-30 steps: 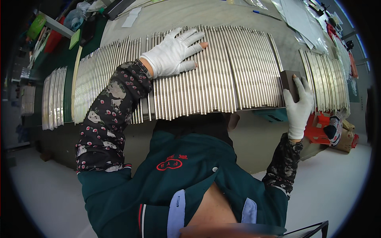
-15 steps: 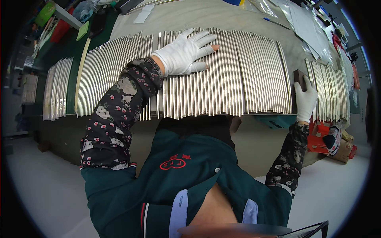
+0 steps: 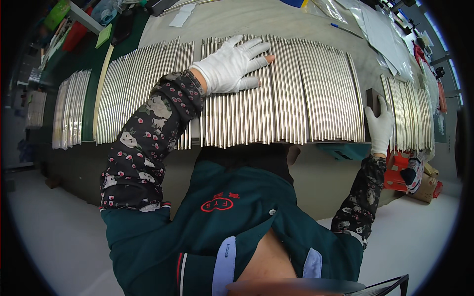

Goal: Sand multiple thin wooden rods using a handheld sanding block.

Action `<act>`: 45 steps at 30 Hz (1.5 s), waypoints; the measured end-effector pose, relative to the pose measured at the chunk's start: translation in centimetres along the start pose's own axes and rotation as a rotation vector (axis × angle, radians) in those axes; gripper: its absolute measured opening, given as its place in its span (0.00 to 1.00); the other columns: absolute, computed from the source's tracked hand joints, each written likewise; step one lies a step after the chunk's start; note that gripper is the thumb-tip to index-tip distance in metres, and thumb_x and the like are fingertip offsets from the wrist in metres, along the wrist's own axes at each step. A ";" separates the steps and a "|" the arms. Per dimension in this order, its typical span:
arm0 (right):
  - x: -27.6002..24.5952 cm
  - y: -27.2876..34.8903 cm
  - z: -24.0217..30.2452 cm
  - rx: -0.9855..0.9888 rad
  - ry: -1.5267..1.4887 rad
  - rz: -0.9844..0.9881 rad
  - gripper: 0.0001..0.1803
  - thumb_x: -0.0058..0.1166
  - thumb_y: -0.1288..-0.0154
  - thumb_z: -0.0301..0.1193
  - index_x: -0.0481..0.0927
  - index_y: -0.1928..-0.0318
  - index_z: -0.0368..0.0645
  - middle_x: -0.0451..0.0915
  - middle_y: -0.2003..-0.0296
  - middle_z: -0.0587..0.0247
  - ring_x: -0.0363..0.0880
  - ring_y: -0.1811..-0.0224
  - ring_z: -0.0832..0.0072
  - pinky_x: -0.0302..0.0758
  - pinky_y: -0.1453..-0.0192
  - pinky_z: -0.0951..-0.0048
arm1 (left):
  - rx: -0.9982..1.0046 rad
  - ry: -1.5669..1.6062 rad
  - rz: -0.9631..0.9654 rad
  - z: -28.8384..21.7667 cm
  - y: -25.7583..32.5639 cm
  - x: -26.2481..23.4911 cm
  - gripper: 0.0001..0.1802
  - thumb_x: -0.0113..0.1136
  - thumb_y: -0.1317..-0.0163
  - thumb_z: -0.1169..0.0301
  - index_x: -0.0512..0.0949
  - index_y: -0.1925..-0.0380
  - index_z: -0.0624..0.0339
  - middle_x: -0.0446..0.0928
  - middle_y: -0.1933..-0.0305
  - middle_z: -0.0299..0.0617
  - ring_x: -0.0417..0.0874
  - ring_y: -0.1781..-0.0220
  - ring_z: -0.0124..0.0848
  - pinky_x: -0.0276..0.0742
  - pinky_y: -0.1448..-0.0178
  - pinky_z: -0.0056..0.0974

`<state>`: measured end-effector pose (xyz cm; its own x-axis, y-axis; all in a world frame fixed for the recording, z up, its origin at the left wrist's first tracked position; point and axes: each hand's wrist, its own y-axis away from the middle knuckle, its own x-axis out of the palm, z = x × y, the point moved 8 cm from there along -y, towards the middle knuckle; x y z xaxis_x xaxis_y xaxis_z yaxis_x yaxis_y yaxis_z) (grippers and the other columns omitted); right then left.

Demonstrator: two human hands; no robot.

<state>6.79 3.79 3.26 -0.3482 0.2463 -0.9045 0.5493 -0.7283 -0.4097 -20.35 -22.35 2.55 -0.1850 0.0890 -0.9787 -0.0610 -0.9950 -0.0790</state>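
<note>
A row of slim, silvery metal rods lies side by side across the table. My left hand, in a white glove with bare fingertips showing, rests flat on the rods with its fingers spread. Just left of that palm, a narrow gap parts the right-hand rods from the left-hand rods. At the right end of the row stands a dark rectangular block. My right hand, also in a white glove, has its thumb and fingers about the block's near part.
Further rods lie right of the block, and a wrapped bundle lies far left. A pale strip borders the left-hand rods. Behind the row are a blue pen, a white paper piece and clear plastic bags.
My left hand has shifted slightly right with the rods beneath it. One rod that stood apart in the gap now lies against the right-hand rods. My right hand stays at the block.
</note>
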 end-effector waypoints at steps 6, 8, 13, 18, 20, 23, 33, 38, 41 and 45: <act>-2.7 1.7 2.5 -0.024 -0.022 -0.021 0.30 0.59 0.46 0.37 0.75 0.42 0.42 0.73 0.44 0.45 0.73 0.47 0.50 0.71 0.41 0.58 | 0.003 0.006 -0.001 -0.4 -1.3 0.4 0.36 0.43 0.34 0.48 0.58 0.31 0.56 0.52 0.25 0.49 0.54 0.25 0.45 0.47 0.25 0.52; -5.0 4.2 6.7 -0.102 -0.145 -0.082 0.30 0.60 0.48 0.35 0.75 0.43 0.40 0.73 0.45 0.42 0.73 0.48 0.49 0.71 0.41 0.58 | -0.001 0.006 -0.006 -0.4 -1.1 0.2 0.36 0.44 0.34 0.48 0.58 0.31 0.55 0.52 0.25 0.50 0.54 0.25 0.45 0.47 0.24 0.52; -8.6 12.3 17.9 -0.351 -0.252 0.018 0.36 0.67 0.59 0.35 0.74 0.44 0.43 0.67 0.43 0.37 0.71 0.48 0.47 0.72 0.45 0.56 | -0.007 -0.012 0.020 -0.2 -1.0 0.2 0.36 0.42 0.33 0.47 0.58 0.31 0.54 0.52 0.25 0.50 0.54 0.25 0.46 0.46 0.24 0.54; -8.8 15.2 21.9 -0.397 -0.249 0.153 0.39 0.69 0.62 0.36 0.72 0.43 0.46 0.64 0.41 0.37 0.71 0.49 0.50 0.75 0.51 0.58 | -0.215 0.037 0.044 0.1 -2.2 0.8 0.40 0.41 0.35 0.41 0.57 0.30 0.54 0.52 0.26 0.54 0.52 0.25 0.48 0.44 0.25 0.58; -8.7 15.4 22.4 -0.383 -0.217 0.173 0.38 0.68 0.61 0.36 0.72 0.44 0.46 0.64 0.41 0.38 0.71 0.49 0.50 0.76 0.52 0.58 | -0.230 0.059 0.003 -0.1 -2.1 0.8 0.42 0.42 0.36 0.39 0.56 0.30 0.55 0.52 0.27 0.56 0.52 0.25 0.49 0.45 0.25 0.58; -8.6 15.4 23.1 -0.373 -0.188 0.186 0.38 0.68 0.61 0.37 0.73 0.44 0.45 0.64 0.42 0.38 0.71 0.50 0.51 0.76 0.53 0.59 | -0.240 0.082 0.006 -0.2 -2.0 0.9 0.43 0.40 0.36 0.38 0.57 0.30 0.56 0.53 0.27 0.57 0.52 0.25 0.50 0.45 0.25 0.59; -7.3 12.9 26.5 -0.386 0.014 0.226 0.34 0.65 0.58 0.38 0.75 0.46 0.43 0.66 0.43 0.36 0.74 0.55 0.54 0.79 0.63 0.64 | -0.246 0.095 0.009 -0.2 -2.1 0.5 0.44 0.39 0.37 0.36 0.58 0.31 0.56 0.54 0.27 0.56 0.52 0.25 0.50 0.45 0.26 0.59; -8.2 14.7 25.4 -0.479 0.021 0.229 0.32 0.63 0.57 0.38 0.76 0.47 0.42 0.67 0.44 0.36 0.75 0.57 0.57 0.78 0.64 0.66 | -0.265 0.074 0.057 -0.3 -2.2 0.6 0.44 0.38 0.37 0.36 0.57 0.30 0.55 0.53 0.27 0.55 0.52 0.25 0.50 0.45 0.25 0.58; -7.3 12.7 26.5 -0.418 0.015 0.176 0.35 0.65 0.60 0.38 0.76 0.47 0.42 0.67 0.45 0.32 0.75 0.56 0.54 0.79 0.62 0.65 | -0.247 0.108 0.035 -0.3 -2.2 0.2 0.44 0.39 0.37 0.36 0.57 0.30 0.55 0.53 0.27 0.55 0.52 0.25 0.50 0.46 0.25 0.58; -8.6 15.1 25.3 -0.467 0.039 0.239 0.33 0.62 0.57 0.38 0.76 0.46 0.42 0.69 0.45 0.39 0.75 0.56 0.59 0.78 0.63 0.66 | -0.262 0.092 0.044 -0.1 -2.2 0.5 0.44 0.38 0.37 0.35 0.57 0.30 0.55 0.53 0.26 0.55 0.52 0.25 0.49 0.45 0.25 0.58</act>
<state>-1.14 -25.52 7.80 -0.1477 0.1384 -0.9793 0.8930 -0.4069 -0.1922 -20.25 -20.08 2.20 -0.0915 0.0526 -0.9944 0.2034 -0.9766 -0.0704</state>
